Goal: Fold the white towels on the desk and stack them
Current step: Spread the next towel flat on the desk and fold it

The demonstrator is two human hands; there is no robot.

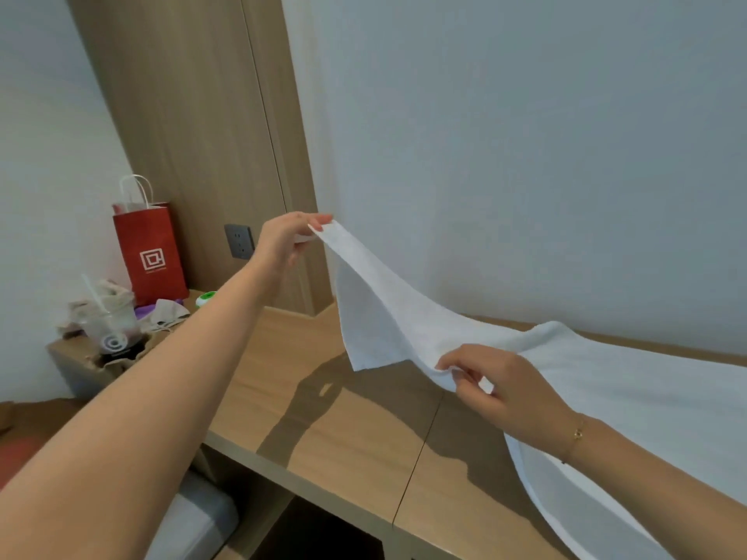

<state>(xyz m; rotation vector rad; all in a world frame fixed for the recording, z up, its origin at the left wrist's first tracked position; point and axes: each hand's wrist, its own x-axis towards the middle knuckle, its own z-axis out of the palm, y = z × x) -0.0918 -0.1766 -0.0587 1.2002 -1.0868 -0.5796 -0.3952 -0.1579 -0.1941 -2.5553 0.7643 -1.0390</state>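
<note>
A white towel (404, 317) is lifted off the wooden desk (323, 418) at its left end. My left hand (289, 240) pinches a corner of the towel high above the desk, near the wall. My right hand (497, 390) pinches the towel's near edge lower down, just above the desk. Between the two hands the cloth hangs in a slack curve with a flap drooping below. The rest of the towel spreads over the desk to the right and runs out of view.
At the desk's far left stand a red paper bag (151, 252), a plastic cup with a straw (111, 329), crumpled paper and a small green and white object (206, 297). A wall socket (239, 241) sits on the wooden panel behind. Open space lies under the desk.
</note>
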